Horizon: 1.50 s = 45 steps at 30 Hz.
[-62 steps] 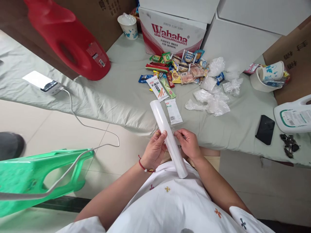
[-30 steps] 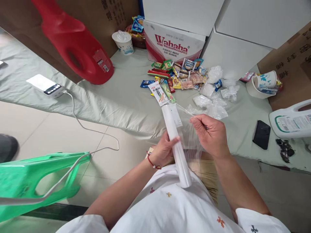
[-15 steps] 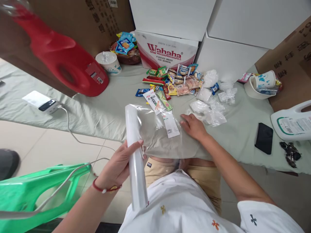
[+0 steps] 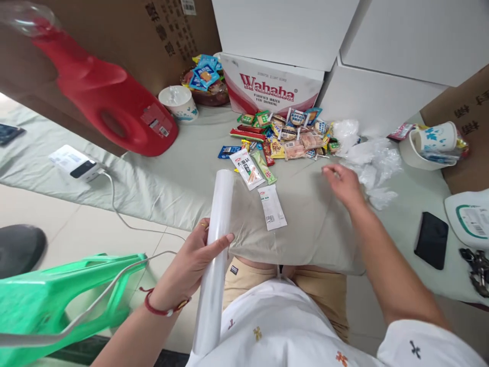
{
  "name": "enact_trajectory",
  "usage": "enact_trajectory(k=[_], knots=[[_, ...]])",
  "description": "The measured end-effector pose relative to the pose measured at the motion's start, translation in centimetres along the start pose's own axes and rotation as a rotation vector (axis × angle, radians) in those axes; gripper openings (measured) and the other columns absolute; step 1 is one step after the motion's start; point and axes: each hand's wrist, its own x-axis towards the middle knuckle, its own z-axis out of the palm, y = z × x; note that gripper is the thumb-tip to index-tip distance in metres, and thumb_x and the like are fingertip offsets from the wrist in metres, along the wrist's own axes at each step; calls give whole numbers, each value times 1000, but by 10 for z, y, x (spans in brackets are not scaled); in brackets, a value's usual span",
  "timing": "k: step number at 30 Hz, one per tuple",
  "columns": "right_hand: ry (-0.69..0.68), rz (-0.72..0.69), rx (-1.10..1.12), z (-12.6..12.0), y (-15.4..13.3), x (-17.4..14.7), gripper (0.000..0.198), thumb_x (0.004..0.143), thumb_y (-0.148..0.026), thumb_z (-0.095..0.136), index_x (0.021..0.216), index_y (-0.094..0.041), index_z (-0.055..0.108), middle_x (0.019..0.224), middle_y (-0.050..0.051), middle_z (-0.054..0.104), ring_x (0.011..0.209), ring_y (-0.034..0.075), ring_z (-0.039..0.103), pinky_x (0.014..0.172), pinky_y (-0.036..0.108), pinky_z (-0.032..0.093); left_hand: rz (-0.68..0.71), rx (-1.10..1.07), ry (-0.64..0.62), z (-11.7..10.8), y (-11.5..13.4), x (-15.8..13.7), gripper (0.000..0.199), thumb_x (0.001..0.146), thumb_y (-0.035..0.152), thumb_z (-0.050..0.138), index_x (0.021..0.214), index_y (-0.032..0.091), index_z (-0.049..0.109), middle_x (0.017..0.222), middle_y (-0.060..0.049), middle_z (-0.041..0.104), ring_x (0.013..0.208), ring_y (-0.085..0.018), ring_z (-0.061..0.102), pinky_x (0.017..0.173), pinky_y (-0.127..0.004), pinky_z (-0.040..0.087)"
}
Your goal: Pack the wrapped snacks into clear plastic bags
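Note:
My left hand point(image 4: 208, 247) is wrapped around a roll of clear plastic bags point(image 4: 217, 285), held nearly upright in front of my shirt at the table's near edge. To the right, my right hand point(image 4: 344, 186) is over the cloth with its fingers loosely bent and apart, and I see nothing held in them. Beside it lie crumpled clear plastic bags point(image 4: 374, 163). A white snack packet point(image 4: 272, 208) lies face down between my hands. Behind it are another white snack packet point(image 4: 246, 168), a green packet point(image 4: 264, 167) and a pile of small wrapped snacks point(image 4: 292, 135).
A red jug point(image 4: 114, 102) and paper cup point(image 4: 179, 103) stand at left, near a snack basket point(image 4: 214, 97). A power bank point(image 4: 74, 164) trails a cable. White boxes stand behind. At right are a bowl point(image 4: 428, 153), black phone point(image 4: 431, 239) and keys point(image 4: 476, 267).
My right hand has moved right, away from the white packet, and the crumpled bags have shifted right. The clear film spread from the roll no longer shows on the cloth. The roll tilts differently.

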Motion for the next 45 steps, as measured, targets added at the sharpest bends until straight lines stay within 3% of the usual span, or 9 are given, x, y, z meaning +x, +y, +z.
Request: enact_trajectory(k=[3,6,9,13,18,23,31,38,45], knots=[[-239,26,188,47,-20,-74,58,96,-69,46,112,-20,74,106,10,75,68,16,53,61,31,44,40,1,-45,6,10,-2,59,65,53,89,98,23,51,75,5,59,59,-12,57,48,-21,47],[-572,260,762,90,-34,-124,78,83,-83,57,138,-29,59,130,11,68,57,9,40,50,26,29,60,-28,-136,10,17,-5,56,69,50,88,102,23,52,77,4,59,60,-12,57,48,-20,46],[-711,367,1085,116,-44,-141,91,69,-86,70,139,-30,54,129,12,67,54,6,31,49,25,19,50,-125,-223,13,22,-10,54,71,45,88,108,24,55,80,2,61,63,-12,58,54,-22,50],[-794,427,1256,141,-53,-147,85,65,-79,80,132,-31,58,119,7,70,54,6,30,49,24,18,17,-324,-311,16,28,-18,49,66,41,89,100,20,60,80,-1,58,66,-12,55,54,-22,50],[-979,408,1361,163,-55,-157,78,59,-74,86,118,-26,68,82,-1,67,50,5,22,47,23,13,11,-472,-298,12,29,-16,48,64,46,83,99,17,67,74,-2,52,59,-12,47,46,-23,45],[-699,406,1110,140,-49,-140,47,63,-56,90,85,-18,74,62,-3,58,48,5,26,46,24,11,59,-460,-263,-2,14,17,61,56,48,92,100,17,65,77,0,54,64,-11,52,51,-22,49],[-349,257,677,82,-44,-85,46,60,-59,87,73,-17,71,59,-4,56,58,9,45,51,23,25,118,-178,147,-16,-20,66,59,52,27,92,97,20,54,78,3,65,67,-13,62,57,-21,50],[-364,273,590,87,-35,-71,48,62,-62,83,71,-18,66,56,-4,54,53,9,37,51,24,22,-96,-449,188,-25,-10,65,34,61,22,72,89,18,53,71,-3,64,63,-19,66,59,-30,57],[-364,261,545,85,-22,-81,45,68,-61,80,71,-19,66,57,-3,55,55,10,41,52,25,24,147,-94,307,-25,-27,76,58,53,34,92,92,21,52,71,5,59,60,-12,58,54,-24,48]])
